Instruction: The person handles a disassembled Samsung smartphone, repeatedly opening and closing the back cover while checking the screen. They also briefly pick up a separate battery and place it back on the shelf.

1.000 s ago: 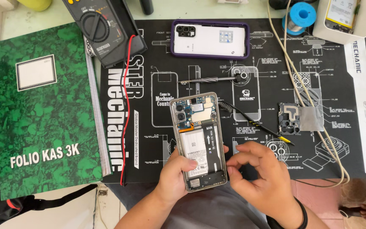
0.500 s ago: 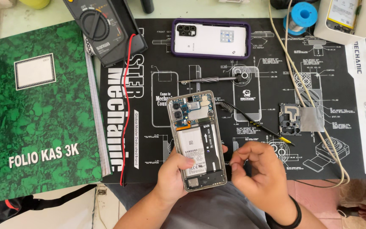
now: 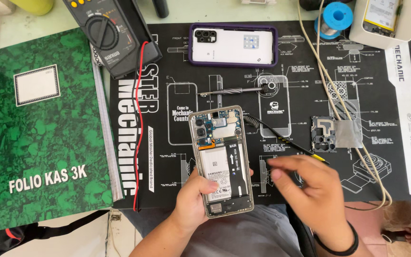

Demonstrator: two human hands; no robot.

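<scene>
Left hand (image 3: 193, 207) grips the opened phone (image 3: 220, 159) over the black mat (image 3: 381, 95); right hand (image 3: 312, 190) hovers beside it, fingers (image 3: 286, 164) loosely curled, holding nothing visible.

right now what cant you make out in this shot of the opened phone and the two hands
Head view only:
- Right hand: fingertips motion-blurred, so whether they pinch anything is unclear.
- Opened phone: its lower left edge is covered by the left hand; board parts are too small to identify.
- Multimeter: top is cut off by the frame edge.
- White box at top right: cut off by the frame, contents unclear.
</scene>
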